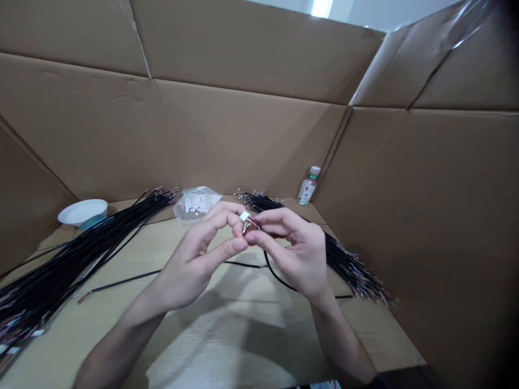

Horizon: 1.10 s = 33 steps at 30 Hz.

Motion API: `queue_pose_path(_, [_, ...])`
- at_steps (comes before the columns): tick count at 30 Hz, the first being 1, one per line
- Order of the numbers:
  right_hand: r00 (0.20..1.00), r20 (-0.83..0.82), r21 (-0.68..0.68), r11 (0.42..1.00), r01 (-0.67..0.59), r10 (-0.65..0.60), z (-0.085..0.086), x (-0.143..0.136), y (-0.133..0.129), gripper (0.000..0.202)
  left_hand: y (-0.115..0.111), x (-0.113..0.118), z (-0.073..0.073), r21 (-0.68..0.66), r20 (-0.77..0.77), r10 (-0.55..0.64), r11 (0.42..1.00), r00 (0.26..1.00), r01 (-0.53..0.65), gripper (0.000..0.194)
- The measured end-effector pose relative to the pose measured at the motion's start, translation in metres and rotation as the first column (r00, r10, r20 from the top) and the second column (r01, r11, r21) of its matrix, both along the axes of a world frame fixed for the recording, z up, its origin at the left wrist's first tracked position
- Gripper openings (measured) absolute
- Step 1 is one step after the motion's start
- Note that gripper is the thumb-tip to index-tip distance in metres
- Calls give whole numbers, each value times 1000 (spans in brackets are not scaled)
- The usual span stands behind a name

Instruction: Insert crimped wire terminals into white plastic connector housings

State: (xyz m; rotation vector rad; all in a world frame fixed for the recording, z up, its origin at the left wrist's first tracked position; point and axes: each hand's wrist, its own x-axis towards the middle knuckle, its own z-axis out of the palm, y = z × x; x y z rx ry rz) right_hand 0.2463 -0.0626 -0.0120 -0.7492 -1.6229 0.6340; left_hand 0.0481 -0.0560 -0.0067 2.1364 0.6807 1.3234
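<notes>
A small white plastic connector sits at the fingertips of my left hand, whose thumb and fingers close around it. My right hand pinches the thin coloured wires at the end of a black cable. Some of these wires run up to the connector, and one loops down between the two hands. Whether every wire is seated in the connector is too small to tell. The cable curves down below my right hand and passes behind its wrist.
A thick bundle of black cables lies at the left, another bundle at the right. At the back are a clear bag of white connectors, a white bowl and a bottle. A loose cable crosses the table. Cardboard walls surround it.
</notes>
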Motion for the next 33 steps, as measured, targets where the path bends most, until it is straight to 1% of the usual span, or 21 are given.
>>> queue_pose_path(2, [994, -93, -119, 991, -60, 49, 2, 0, 1, 21, 2, -3, 2, -30, 25, -12, 999, 1000, 13, 15])
queue_pose_path(5, [972, -208, -264, 951, -161, 107, 7, 1, 3, 29, 4, -8, 5, -17, 46, -8, 1000, 999, 9, 13])
queue_pose_path(8, [942, -270, -372, 881, -293, 199, 10, 2, 4, 36, 5, -11, 5, -41, 51, -33, 999, 998, 36, 11])
queue_pose_path(10, [921, -294, -417, 832, -365, 256, 10, 4, 5, 37, 5, -13, 5, -76, 57, -48, 996, 997, 52, 12])
queue_pose_path(12, [900, -316, -445, 790, -421, 301, 10, 5, 6, 37, 4, -14, 5, -97, 50, -45, 994, 998, 50, 15])
queue_pose_path(16, [859, -357, -479, 717, -506, 368, 8, 7, 9, 40, 1, -14, 7, -94, 37, -36, 995, 999, 40, 18])
queue_pose_path(21, [826, -379, -501, 658, -562, 417, 6, 6, 9, 36, -1, -13, 10, -238, 20, -84, 967, 996, 86, 23])
queue_pose_path(26, [804, -407, -504, 628, -594, 434, 7, 7, 10, 33, -1, -14, 12, -291, 28, -122, 949, 992, 125, 26])
queue_pose_path(33, [803, -387, -514, 617, -596, 454, 6, 9, 9, 30, 1, -13, 12, -337, 13, -163, 928, 987, 158, 30])
